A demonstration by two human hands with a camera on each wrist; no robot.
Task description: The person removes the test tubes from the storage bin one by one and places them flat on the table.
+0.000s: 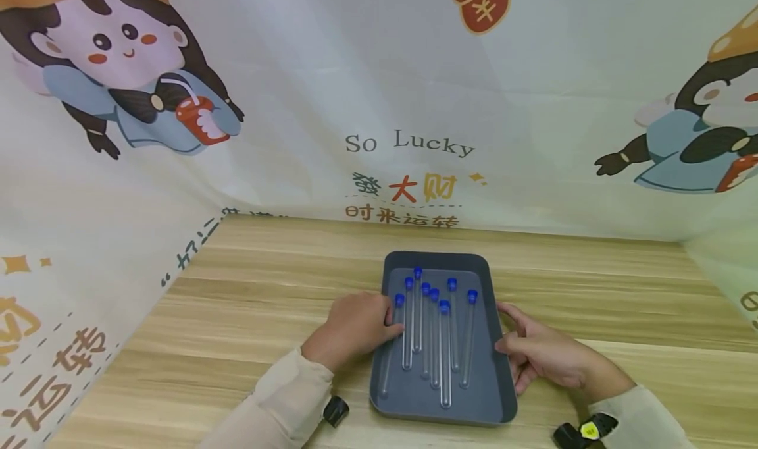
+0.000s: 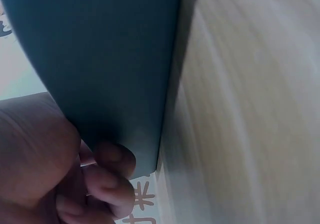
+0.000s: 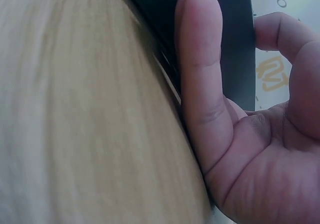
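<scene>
A dark grey rectangular tray (image 1: 444, 417) is on the wooden table, holding several clear test tubes (image 1: 445, 363) with blue caps. They lie side by side inside it, caps toward the far end. My left hand (image 1: 358, 324) grips the tray's left side, its thumb over the rim near the leftmost tube. In the left wrist view, its curled fingers (image 2: 115, 176) show against the outer wall. From the right, my right hand (image 1: 547, 353) holds the opposite side, thumb at the rim. One straight finger (image 3: 202, 59) lies low along the outer wall in the right wrist view.
The wood-grain table (image 1: 237, 317) surrounds the tray. Behind it hangs a white printed backdrop (image 1: 308, 93) with cartoon figures and lettering, continuing along the left and right sides. Black devices (image 1: 336, 411) are worn at both wrists over light sleeves.
</scene>
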